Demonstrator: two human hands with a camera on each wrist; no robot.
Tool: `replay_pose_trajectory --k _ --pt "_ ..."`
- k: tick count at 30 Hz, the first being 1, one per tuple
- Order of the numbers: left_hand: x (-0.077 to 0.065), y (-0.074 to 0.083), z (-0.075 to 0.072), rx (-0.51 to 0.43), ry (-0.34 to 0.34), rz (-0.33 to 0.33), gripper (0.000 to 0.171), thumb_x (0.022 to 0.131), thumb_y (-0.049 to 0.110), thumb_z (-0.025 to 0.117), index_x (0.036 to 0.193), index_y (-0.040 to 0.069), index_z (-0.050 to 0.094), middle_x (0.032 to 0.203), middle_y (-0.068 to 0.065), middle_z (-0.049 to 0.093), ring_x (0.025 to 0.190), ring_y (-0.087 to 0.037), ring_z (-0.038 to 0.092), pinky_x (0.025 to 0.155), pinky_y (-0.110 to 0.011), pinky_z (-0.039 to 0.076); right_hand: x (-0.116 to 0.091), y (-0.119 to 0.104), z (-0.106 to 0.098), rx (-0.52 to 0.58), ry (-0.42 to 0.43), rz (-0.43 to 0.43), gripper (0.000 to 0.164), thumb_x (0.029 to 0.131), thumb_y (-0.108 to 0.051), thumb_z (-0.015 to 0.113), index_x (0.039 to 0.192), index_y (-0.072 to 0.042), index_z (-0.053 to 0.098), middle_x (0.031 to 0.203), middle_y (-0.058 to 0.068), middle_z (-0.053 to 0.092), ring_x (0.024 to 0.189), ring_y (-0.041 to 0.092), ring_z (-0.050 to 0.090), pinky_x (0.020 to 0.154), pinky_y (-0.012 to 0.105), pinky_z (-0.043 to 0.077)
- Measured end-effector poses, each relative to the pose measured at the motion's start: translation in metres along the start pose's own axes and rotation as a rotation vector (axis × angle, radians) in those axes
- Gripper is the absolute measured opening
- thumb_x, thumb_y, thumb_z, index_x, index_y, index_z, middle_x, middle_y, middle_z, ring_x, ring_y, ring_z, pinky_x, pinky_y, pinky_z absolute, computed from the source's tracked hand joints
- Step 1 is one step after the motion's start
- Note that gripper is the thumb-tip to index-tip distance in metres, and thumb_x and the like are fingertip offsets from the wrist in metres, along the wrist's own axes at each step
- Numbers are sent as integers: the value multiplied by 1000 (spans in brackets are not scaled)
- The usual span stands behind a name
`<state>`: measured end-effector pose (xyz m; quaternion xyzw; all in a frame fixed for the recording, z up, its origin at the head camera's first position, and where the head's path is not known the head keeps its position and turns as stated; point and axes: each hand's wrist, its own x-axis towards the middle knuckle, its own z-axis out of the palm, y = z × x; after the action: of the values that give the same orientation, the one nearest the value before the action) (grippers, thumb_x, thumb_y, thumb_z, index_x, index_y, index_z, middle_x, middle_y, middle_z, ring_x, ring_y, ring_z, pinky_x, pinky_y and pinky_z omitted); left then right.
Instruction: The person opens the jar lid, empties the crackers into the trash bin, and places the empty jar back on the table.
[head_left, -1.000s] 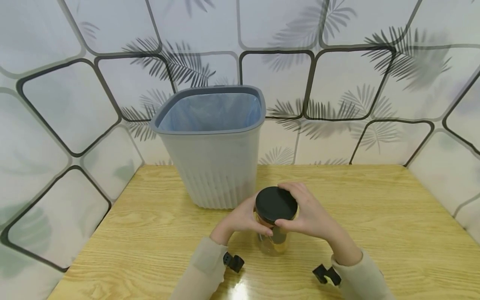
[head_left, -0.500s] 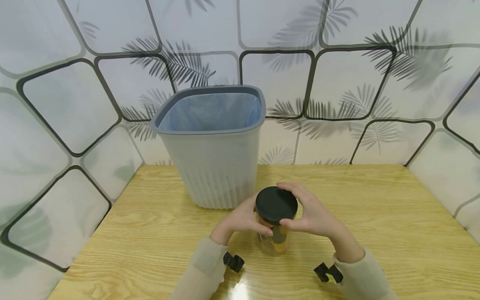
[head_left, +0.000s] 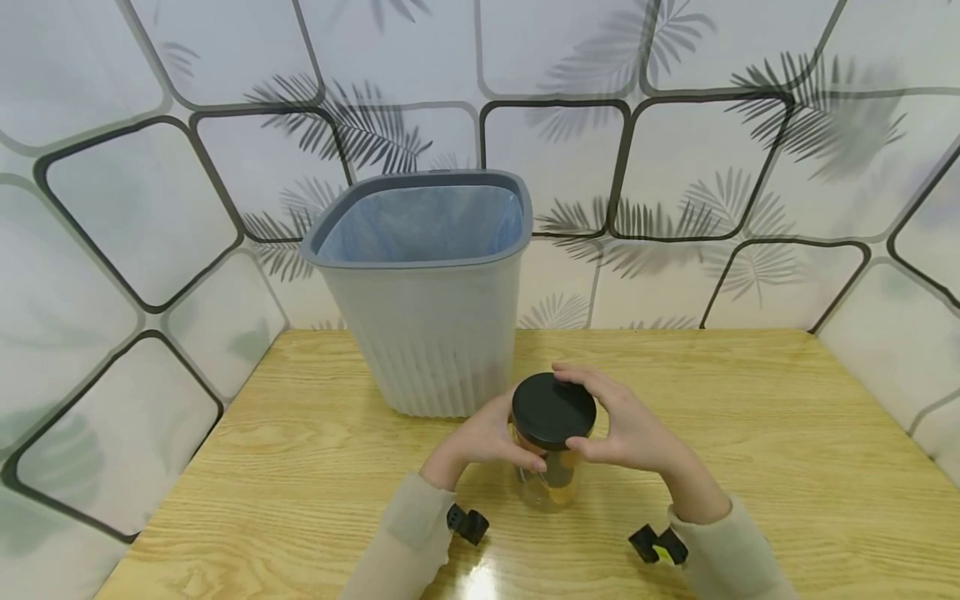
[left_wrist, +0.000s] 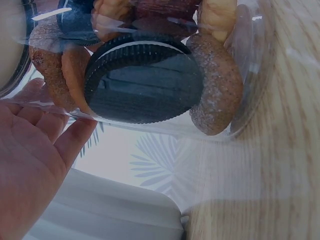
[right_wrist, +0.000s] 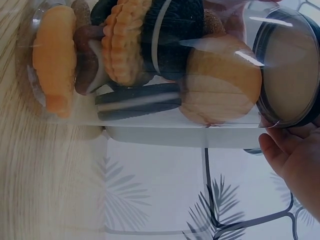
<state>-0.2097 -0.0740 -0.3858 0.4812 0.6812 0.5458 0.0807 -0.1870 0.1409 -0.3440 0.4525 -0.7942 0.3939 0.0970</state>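
A clear jar (head_left: 546, 492) with a black lid (head_left: 553, 410) stands upright on the wooden table. Assorted cookies fill it, among them a dark sandwich cookie (left_wrist: 142, 87) in the left wrist view and a round tan cookie (right_wrist: 220, 82) in the right wrist view. My left hand (head_left: 487, 437) grips the jar's left side below the lid, thumb across the front. From the right, my right hand (head_left: 626, 425) holds the lid's rim, thumb at the front and fingers at the back. The lid sits on the jar. Some fingers of both hands are hidden behind it.
A grey-white trash bin (head_left: 442, 333) lined with a blue bag stands just behind the jar, to the left. Patterned walls close in the wooden table (head_left: 712, 400) at the back and both sides. A small black device (head_left: 657, 546) sits at each wrist.
My right thumb has slid a little to the right along the lid's rim, and the right wrist has shifted slightly right. The left hand and the jar have stayed in place.
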Motion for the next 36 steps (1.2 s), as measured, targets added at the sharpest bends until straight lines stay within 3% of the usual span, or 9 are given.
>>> replay_pose_trajectory --k 5,9,13,16,20,23,29,36 --pt "0 -1 0 -3 4 -7 94 62 -7 76 138 9 24 134 -10 37 119 -18 39 99 -35 30 0 0 -1 16 -14 -9 66 71 -8 71 128 0 39 133 18 37 118 32 38 90 49 36" --pt "0 0 1 -1 8 -10 94 61 -9 76 138 7 24 133 -11 38 118 -17 39 99 -35 29 -1 -4 -2 -17 -5 35 65 76 -17 69 130 0 37 132 18 38 118 33 37 90 51 34" --pt "1 9 1 -10 8 -15 90 61 -12 74 136 1 25 130 -17 39 117 -18 40 99 -36 29 -1 -13 -1 -115 48 133 65 80 -29 66 129 3 36 127 17 42 116 33 38 88 53 34" --pt "1 20 1 -11 2 -24 88 62 -13 73 135 -3 24 130 -21 38 116 -18 40 99 -36 29 1 -21 1 -203 90 193 68 76 -32 69 125 4 39 121 16 45 112 31 41 87 50 37" --pt "2 28 0 2 -5 -40 88 63 -12 73 135 -5 23 130 -22 37 117 -18 40 98 -36 30 3 -26 5 -313 128 207 74 69 -36 74 122 4 42 115 16 47 107 29 43 86 46 39" --pt "1 24 0 5 -8 -35 87 64 -10 74 135 -4 23 131 -20 37 117 -18 40 98 -36 30 4 -29 6 -362 139 202 76 67 -40 75 120 4 43 113 16 48 104 28 44 83 44 40" --pt "0 3 1 -8 -5 -53 91 64 -8 75 138 8 23 134 -11 36 118 -16 38 99 -35 29 5 -32 7 -401 131 214 80 65 -46 74 118 6 45 110 16 49 100 28 46 80 42 43" --pt "-1 0 0 -16 -8 -29 90 64 -5 75 137 11 25 133 -9 37 118 -17 39 98 -35 31 5 -32 8 -386 120 207 80 64 -45 75 117 6 45 109 15 48 98 27 45 78 40 44"
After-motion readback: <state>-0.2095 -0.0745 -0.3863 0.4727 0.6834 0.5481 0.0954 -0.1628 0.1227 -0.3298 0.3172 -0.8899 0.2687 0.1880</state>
